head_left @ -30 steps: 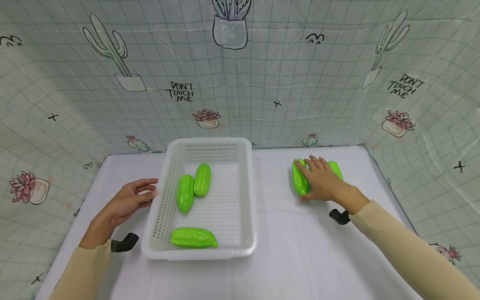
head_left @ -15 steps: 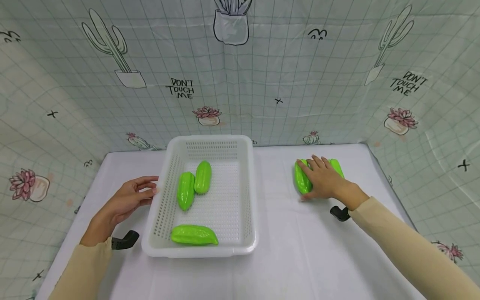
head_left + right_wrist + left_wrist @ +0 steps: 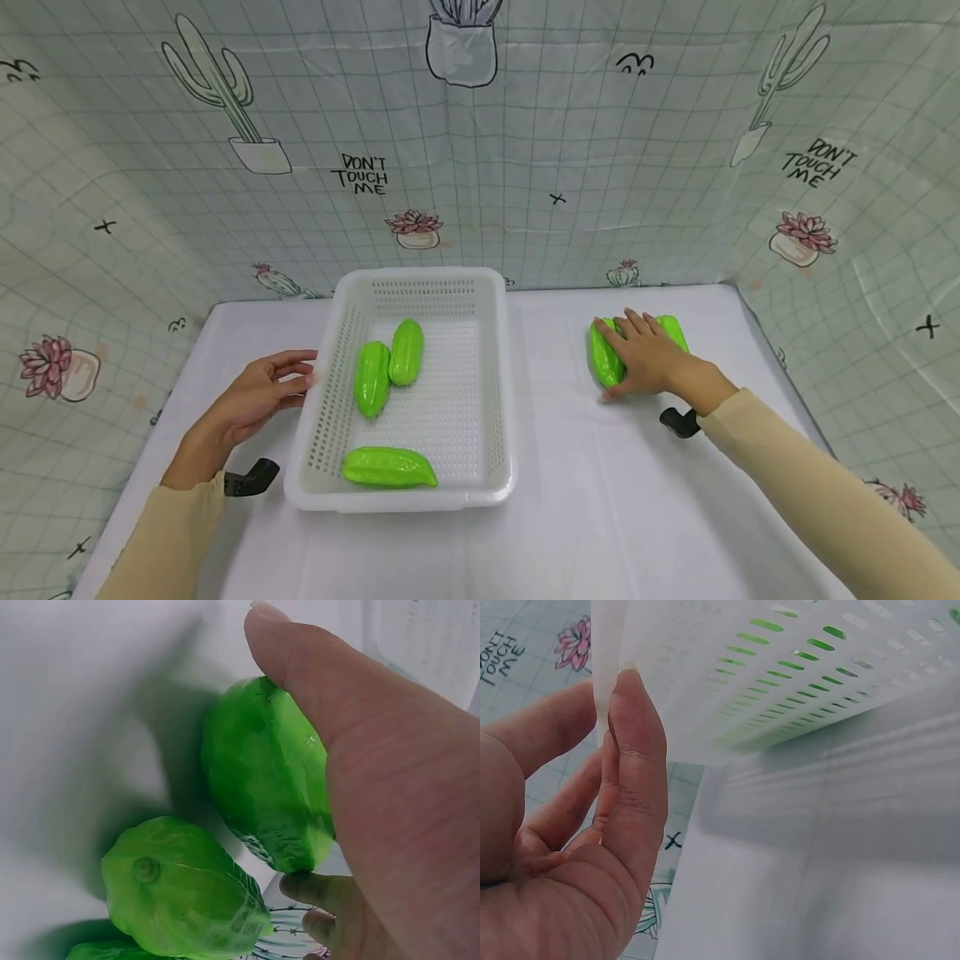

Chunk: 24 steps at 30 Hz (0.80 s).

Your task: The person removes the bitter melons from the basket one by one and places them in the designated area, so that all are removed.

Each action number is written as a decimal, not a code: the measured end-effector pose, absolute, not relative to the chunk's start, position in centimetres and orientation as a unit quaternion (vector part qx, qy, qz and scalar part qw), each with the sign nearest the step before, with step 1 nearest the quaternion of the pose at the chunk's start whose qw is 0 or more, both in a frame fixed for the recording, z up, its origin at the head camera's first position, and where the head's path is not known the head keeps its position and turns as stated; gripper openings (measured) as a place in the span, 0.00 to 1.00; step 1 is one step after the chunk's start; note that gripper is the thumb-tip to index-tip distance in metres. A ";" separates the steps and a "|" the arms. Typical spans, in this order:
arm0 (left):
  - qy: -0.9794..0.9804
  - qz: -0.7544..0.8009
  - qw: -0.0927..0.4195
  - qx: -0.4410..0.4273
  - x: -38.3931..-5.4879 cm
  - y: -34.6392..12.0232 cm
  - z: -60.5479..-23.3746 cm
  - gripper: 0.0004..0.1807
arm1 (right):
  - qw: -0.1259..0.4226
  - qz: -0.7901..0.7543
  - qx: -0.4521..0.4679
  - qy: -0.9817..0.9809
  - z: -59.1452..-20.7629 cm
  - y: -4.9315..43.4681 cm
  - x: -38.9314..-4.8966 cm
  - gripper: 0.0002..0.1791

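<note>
My left hand (image 3: 262,396) pinches the left rim of a white perforated basket (image 3: 498,375) between thumb and fingers; the left wrist view shows the rim between them. Inside lie three glossy green, ridged oblong vegetables: one (image 3: 372,379) leans beside another (image 3: 407,352), and a third (image 3: 388,467) lies crosswise near the front. To the right, my right hand (image 3: 645,358) spans a similar green vegetable (image 3: 262,772), thumb near one end and a fingertip touching the other. Beside it sits a second vegetable (image 3: 184,889), partly under the hand in the head view.
Another green vegetable (image 3: 112,951) shows at the lower edge of the right wrist view. A white cloth covers the table (image 3: 562,500). Behind and at both sides hangs a checked curtain (image 3: 510,150) printed with cacti, close to the table's back edge.
Both hands keep almost the same pose, and the basket and vegetables stay in place. The head view has tilted slightly, so the scene sits a little higher.
</note>
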<state>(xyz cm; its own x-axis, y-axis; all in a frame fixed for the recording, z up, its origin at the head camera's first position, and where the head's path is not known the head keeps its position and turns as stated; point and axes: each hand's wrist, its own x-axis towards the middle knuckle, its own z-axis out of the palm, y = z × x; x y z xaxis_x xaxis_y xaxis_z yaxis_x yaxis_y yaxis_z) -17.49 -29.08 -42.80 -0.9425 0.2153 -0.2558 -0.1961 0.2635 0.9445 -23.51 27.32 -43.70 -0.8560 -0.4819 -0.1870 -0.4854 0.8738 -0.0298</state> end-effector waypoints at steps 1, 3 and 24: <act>0.776 0.607 0.170 0.006 -17.5 -29.1 -42.8 0.35 | 0.097 0.009 -0.251 0.963 -43.7 27.3 -23.5 0.67; 0.774 0.609 0.171 0.006 -17.5 -29.1 -42.9 0.35 | 0.100 0.008 -0.249 0.963 -43.6 27.2 -23.5 0.67; 0.773 0.612 0.170 0.000 -17.6 -29.1 -42.9 0.35 | 0.099 0.000 -0.250 0.963 -42.4 27.0 -23.2 0.66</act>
<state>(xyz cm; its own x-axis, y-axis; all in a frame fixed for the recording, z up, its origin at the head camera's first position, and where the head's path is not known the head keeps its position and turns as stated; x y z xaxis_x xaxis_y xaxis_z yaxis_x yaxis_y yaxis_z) -17.56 -29.12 -42.90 -0.9422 0.2082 -0.2624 -0.2076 0.2518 0.9453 -23.17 27.00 -42.40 -0.8553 -0.4821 -0.1898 -0.4820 0.8748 -0.0503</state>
